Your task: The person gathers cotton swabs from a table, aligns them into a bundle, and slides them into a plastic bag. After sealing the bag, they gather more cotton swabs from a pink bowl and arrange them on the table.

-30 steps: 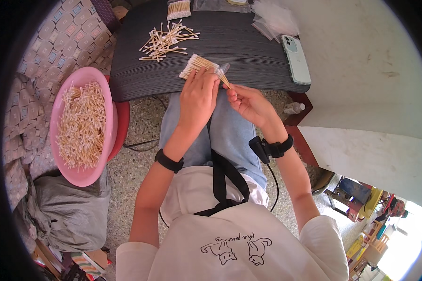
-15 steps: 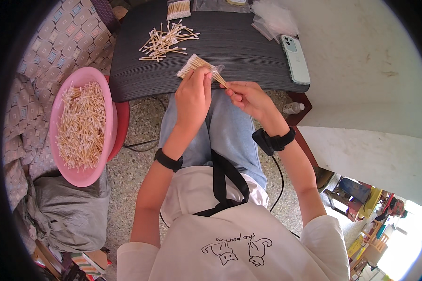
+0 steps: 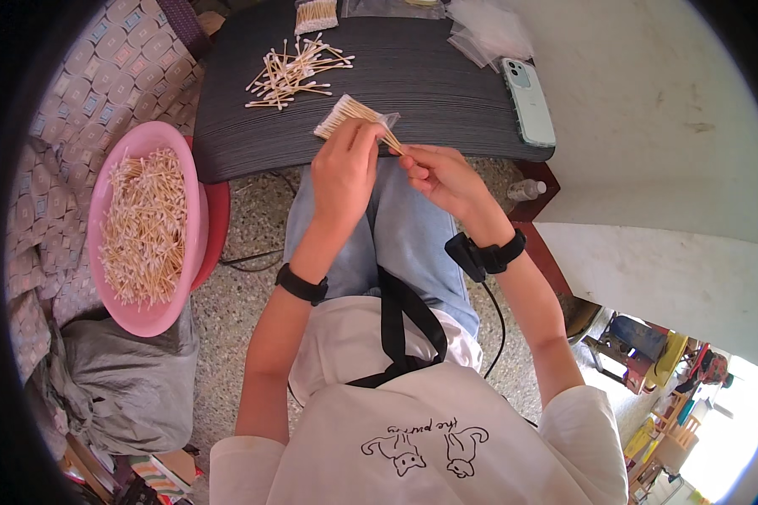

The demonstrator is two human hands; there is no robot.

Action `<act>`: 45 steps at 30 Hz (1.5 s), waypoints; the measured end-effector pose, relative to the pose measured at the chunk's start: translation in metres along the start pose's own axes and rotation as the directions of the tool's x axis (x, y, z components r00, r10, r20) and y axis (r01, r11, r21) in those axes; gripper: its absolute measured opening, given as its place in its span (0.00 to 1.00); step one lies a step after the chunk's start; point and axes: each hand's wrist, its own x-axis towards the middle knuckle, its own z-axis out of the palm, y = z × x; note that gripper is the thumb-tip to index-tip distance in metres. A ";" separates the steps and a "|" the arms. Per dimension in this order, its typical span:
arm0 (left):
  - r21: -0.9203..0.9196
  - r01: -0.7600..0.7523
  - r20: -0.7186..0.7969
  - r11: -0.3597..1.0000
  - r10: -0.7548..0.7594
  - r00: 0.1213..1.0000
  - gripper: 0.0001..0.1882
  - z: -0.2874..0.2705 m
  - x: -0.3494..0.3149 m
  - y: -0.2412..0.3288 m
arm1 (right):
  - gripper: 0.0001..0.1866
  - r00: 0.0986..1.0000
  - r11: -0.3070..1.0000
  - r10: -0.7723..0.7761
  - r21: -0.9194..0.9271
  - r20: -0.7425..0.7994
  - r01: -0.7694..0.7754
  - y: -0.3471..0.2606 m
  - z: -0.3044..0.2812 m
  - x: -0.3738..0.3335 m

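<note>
Left hand [image 3: 345,164]: fingers closed around swab bag [image 3: 345,109], at near edge of table [image 3: 429,67]. Right hand [image 3: 442,178]: fingertips pinch swab bunch [image 3: 392,143] at bag's right end. Loose swabs [image 3: 295,74] farther off, left. Phone [image 3: 531,109] at table's right. Basin [image 3: 147,325] left of table.

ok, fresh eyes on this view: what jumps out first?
The pink basin at the left, heaped with swabs. Next, by the dark table's near edge, the left hand holds a neat bundle with clear film at its right end, and the right hand pinches a few sticks there. Farther back lies a loose pile, left of the pale phone.
</note>
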 end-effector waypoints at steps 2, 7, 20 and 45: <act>0.049 -0.121 -0.052 0.991 0.124 0.991 0.09 0.000 0.003 0.001 | 0.10 1.000 1.000 -0.005 0.029 -0.029 0.006 0.001 -0.001 0.003; -0.116 -0.136 -0.029 0.984 0.133 0.991 0.10 0.001 0.000 0.003 | 0.10 0.999 0.999 -0.005 0.035 -0.053 0.007 0.004 0.005 0.006; -0.311 -0.039 0.079 0.950 0.067 0.995 0.07 -0.010 0.006 -0.018 | 0.08 0.980 0.752 -0.199 -0.646 -0.033 0.131 -0.016 0.005 0.007; -0.132 -0.050 0.190 0.990 0.075 0.979 0.18 -0.013 0.002 -0.046 | 0.11 0.812 0.277 -0.578 -0.916 0.081 0.289 -0.007 0.015 0.025</act>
